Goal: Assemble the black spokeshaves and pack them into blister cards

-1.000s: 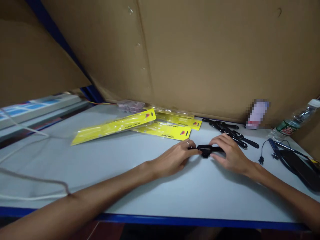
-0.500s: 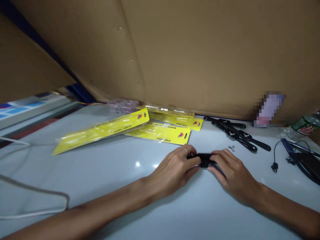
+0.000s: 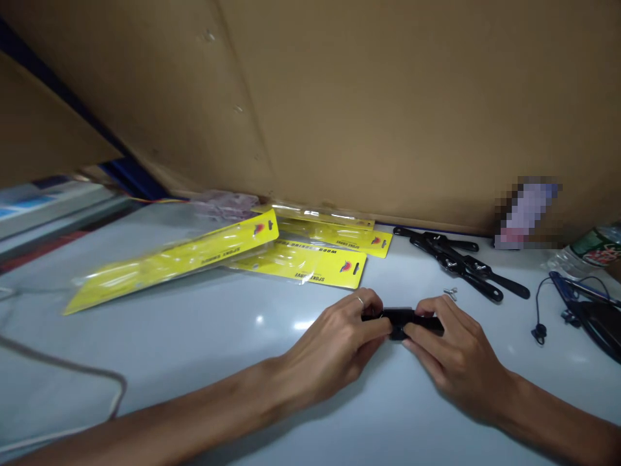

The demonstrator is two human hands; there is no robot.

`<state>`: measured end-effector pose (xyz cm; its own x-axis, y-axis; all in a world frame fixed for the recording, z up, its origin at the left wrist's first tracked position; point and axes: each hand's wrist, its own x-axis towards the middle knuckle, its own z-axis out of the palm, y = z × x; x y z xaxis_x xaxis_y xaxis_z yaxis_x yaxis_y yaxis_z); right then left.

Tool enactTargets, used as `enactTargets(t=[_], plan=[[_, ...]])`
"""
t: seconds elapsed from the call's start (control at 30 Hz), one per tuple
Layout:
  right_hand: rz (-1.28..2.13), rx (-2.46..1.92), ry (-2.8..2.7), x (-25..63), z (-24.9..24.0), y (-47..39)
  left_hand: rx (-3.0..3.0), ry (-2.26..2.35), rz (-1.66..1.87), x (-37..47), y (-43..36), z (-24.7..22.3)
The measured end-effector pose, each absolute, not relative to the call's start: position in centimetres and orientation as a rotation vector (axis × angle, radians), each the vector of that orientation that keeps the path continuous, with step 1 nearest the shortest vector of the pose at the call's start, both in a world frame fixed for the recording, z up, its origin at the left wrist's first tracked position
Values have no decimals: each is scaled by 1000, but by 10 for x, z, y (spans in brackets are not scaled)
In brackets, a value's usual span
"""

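A black spokeshave (image 3: 400,317) is held low over the grey table, its middle showing between my hands. My left hand (image 3: 347,333) grips its left side, fingers and thumb closed around it, a ring on one finger. On the other side, my right hand (image 3: 453,343) pinches the body with fingers on top and thumb at the near edge. Fingers cover much of the tool. Just beyond my right hand lies a small silver wing screw (image 3: 450,294). Several black spokeshaves (image 3: 453,262) lie in a crossed pile farther back.
Yellow spokeshave packages (image 3: 334,268) with clear plastic lie at the back left, beside a crumpled clear plastic bag (image 3: 226,204). A bottle (image 3: 589,249), a dark cable (image 3: 537,310) and a black object (image 3: 599,323) are at right. A pale cable (image 3: 72,362) crosses the left. Cardboard (image 3: 363,110) walls the back.
The fingers of my right hand have shifted on the spokeshave, so more of its right end shows. My left hand keeps its hold. The view has moved slightly.
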<state>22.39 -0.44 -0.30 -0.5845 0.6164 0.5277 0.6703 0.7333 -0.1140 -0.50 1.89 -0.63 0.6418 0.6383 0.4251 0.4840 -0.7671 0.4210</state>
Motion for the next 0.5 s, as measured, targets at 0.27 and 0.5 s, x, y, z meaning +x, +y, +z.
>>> enactTargets(t=[0.27,0.5], plan=[[-61,-839,-2442,227,2,-3,2575,806,781,-17,22,-8],[-100,-855,-2450,227,2,-4,2576,768,768,-18,22,-5]])
